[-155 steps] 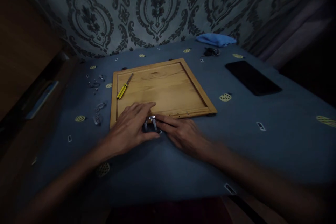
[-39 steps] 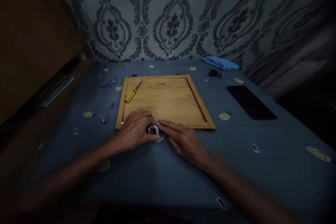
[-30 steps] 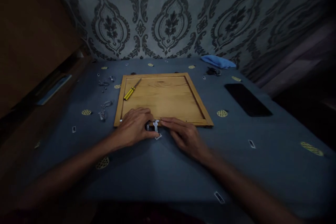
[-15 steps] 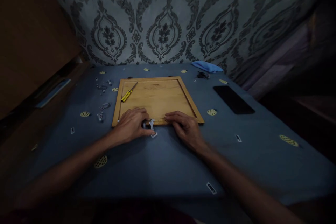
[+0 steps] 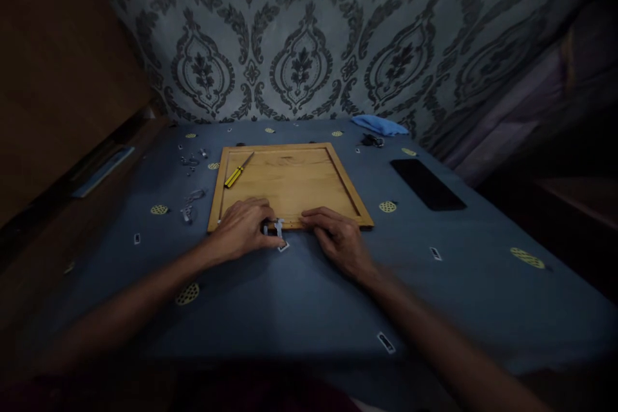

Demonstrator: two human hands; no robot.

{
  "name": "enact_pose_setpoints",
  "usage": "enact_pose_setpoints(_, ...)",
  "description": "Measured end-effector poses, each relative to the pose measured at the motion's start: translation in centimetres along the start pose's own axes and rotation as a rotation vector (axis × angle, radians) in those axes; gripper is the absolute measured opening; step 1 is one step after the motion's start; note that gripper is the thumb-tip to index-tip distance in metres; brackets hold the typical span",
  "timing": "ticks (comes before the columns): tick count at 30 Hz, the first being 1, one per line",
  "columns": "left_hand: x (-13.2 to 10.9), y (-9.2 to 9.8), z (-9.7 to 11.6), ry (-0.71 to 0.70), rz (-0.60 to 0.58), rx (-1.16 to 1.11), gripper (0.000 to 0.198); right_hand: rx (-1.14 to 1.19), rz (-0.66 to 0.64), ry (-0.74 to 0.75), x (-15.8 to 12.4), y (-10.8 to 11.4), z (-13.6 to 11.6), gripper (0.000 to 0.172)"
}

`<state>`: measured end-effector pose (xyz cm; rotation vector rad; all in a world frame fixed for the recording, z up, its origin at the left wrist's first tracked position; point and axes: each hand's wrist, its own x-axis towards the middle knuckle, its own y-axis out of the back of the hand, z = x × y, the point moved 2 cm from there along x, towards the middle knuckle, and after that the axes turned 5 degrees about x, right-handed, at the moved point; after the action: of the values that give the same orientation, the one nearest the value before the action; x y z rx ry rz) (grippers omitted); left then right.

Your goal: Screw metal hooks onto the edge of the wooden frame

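Note:
A wooden framed panel (image 5: 284, 181), much like a cabinet door, lies flat on the cloth-covered table. My left hand (image 5: 245, 226) is closed on a metal hinge (image 5: 279, 228) at the panel's near edge, thumb toward me and fingers on the far side. Part of the hinge is hidden behind those fingers. To its right, my right hand (image 5: 338, 235) rests its outstretched fingers on the near rail, the thumb lower and apart; I see nothing in it. Small dark holes show in the rail between my hands. A yellow-handled screwdriver (image 5: 238, 172) lies on the panel's left side.
Left of the panel lie another metal hinge (image 5: 188, 207) and several small metal parts (image 5: 190, 161). A black phone-like slab (image 5: 427, 184) lies to the right. Behind it are a dark bunch of keys (image 5: 373, 140) and a blue cloth (image 5: 380, 125), near the patterned wall (image 5: 299, 71).
The view has shifted slightly, showing a little more of the wall. Both hands and the hinge keep nearly the same places at the panel's near edge.

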<state>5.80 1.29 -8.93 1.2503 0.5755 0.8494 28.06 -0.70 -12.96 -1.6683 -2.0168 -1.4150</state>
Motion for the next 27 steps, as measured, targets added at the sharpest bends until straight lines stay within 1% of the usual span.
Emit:
enact_pose_setpoints(6, 0.0, 0.0, 0.0, 0.001, -0.007, -0.014, 0.036, 0.015, -0.020, 0.013, -0.2, -0.1, -0.1, 0.035)
enact_pose_setpoints(10, -0.1, 0.2, 0.1, 0.000, -0.016, -0.024, 0.037, 0.030, -0.036, 0.023, -0.2, -0.2, -0.2, 0.035)
enact_pose_setpoints(19, -0.1, 0.4, 0.5, 0.017, -0.036, -0.038, 0.037, 0.007, -0.044, -0.049, 0.5, -0.3, -0.3, 0.031)
enact_pose_setpoints(23, -0.1, 0.5, 0.8, 0.031, -0.028, -0.050, 0.039, -0.013, -0.111, -0.031, 2.4, -0.1, -0.8, 0.031)
enact_pose_setpoints(27, -0.1, 0.2, 0.8, 0.036, -0.007, -0.082, 0.040, -0.030, -0.291, 0.006, 6.1, 0.0, -1.1, 0.031)
